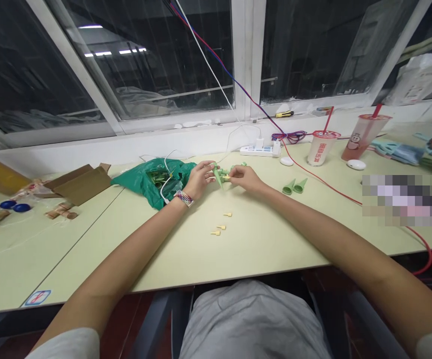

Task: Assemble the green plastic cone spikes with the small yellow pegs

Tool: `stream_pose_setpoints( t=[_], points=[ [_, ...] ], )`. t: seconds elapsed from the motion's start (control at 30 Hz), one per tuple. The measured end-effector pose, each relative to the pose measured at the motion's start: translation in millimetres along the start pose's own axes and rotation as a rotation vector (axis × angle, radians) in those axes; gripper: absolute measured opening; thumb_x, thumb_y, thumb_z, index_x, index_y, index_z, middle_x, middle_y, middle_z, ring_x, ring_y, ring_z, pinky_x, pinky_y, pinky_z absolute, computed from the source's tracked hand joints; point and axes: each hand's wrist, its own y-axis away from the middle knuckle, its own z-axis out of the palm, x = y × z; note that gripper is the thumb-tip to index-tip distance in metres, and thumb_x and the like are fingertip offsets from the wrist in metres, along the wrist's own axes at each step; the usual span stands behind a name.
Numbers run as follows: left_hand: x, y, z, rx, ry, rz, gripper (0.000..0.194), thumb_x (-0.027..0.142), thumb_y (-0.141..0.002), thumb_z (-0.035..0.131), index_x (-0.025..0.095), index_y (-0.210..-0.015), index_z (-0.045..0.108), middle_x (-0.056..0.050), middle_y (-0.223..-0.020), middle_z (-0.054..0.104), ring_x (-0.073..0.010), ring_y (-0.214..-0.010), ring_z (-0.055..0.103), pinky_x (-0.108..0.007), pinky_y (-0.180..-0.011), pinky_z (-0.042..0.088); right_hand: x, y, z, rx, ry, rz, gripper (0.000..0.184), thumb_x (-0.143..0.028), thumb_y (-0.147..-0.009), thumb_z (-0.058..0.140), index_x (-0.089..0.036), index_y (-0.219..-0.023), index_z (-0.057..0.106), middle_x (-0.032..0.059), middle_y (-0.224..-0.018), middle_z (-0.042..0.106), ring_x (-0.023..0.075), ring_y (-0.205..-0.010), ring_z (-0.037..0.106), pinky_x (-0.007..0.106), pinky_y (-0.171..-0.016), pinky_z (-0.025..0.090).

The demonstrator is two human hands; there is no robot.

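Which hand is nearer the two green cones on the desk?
Right. The right hand is just left of the green plastic cones, not touching them; the left hand is farther left, beyond the right hand.

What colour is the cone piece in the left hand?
Green, best seen in the head view: the plastic cone piece in the left hand.

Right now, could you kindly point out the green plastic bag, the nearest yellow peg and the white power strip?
Green plastic bag (141,183): head view, on its crumpled left side.
Nearest yellow peg (216,232): head view, on its middle.
White power strip (256,151): head view, on its top face.
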Motion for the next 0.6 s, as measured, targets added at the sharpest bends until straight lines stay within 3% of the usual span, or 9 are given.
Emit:
stream_pose_setpoints(
  t=[0.13, 0.27, 0.43, 0.6],
  points=[
    [-7, 10, 2.9, -0.069, -0.009, -0.031, 0.046, 0.038, -0.071, 0.088, 0.017, -0.106, 0.067, -0.01, -0.103, 0.076, -0.0163, -0.077, 0.07, -0.028, -0.069, 0.053, 2, 12, 3, 0.033, -0.26, 0.121, 0.029, -0.033, -0.063, 0.084, -0.019, -0.074, 0.061, 0.0019, -0.076, 0.071, 0.0192, -0.075, 0.071, 0.034, -0.072, 0.059],
    [-12, 17, 2.4, -0.084, 0.01, -0.03, 0.042, 0.041, -0.076, 0.085, 0.017, -0.105, 0.067, -0.01, -0.1, 0.077, -0.0177, -0.079, 0.07, -0.026, -0.066, 0.052, 0, 26, 4, -0.012, -0.308, 0.18, 0.028, -0.03, -0.065, 0.085, -0.019, -0.074, 0.061, 0.0026, -0.072, 0.072, 0.0188, -0.069, 0.071, 0.033, -0.067, 0.061],
    [-16, 26, 1.9, -0.075, -0.074, -0.001, 0.04, 0.045, -0.079, 0.083, 0.016, -0.104, 0.069, -0.008, -0.093, 0.075, -0.0164, -0.075, 0.066, -0.026, -0.063, 0.051, -3, 32, 4, -0.012, -0.329, 0.16, 0.027, -0.031, -0.068, 0.085, -0.018, -0.068, 0.062, 0.0074, -0.101, 0.073, 0.0182, -0.073, 0.072, 0.034, -0.065, 0.062],
    [-15, 36, 7.2, -0.066, -0.244, 0.073, 0.039, 0.048, -0.083, 0.08, 0.018, -0.107, 0.073, -0.005, -0.088, 0.071, -0.016, -0.074, 0.064, -0.025, -0.06, 0.052, -8, 36, 5, -0.02, -0.31, 0.221, 0.022, -0.031, -0.075, 0.082, -0.02, -0.071, 0.063, 0.0036, -0.072, 0.07, 0.0163, -0.059, 0.066, 0.032, -0.06, 0.058]
  ],
)
